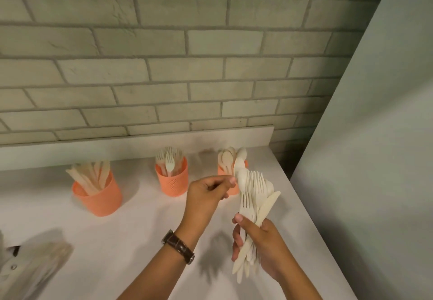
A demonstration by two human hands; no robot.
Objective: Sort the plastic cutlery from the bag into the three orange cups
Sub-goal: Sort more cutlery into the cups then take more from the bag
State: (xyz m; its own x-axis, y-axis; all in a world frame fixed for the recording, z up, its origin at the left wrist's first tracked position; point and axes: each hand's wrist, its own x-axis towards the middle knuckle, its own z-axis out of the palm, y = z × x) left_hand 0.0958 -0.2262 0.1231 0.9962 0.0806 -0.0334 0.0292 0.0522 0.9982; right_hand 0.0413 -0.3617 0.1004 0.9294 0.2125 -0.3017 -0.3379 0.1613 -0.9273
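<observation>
My right hand (260,245) grips a mixed bundle of cream plastic cutlery (254,196) by the handles, with forks, a knife and spoons fanning upward. My left hand (206,194) pinches the bowl of a spoon (241,175) at the top of that bundle. Three orange cups stand along the white counter: the left cup (99,197) holds knives, the middle cup (172,177) holds forks, and the right cup (225,170) holds spoons and is partly hidden behind the bundle.
A blurred plastic bag (35,269) lies at the counter's lower left. A brick wall runs behind the cups. The white counter (131,234) ends at its right edge beside a plain grey wall (363,182).
</observation>
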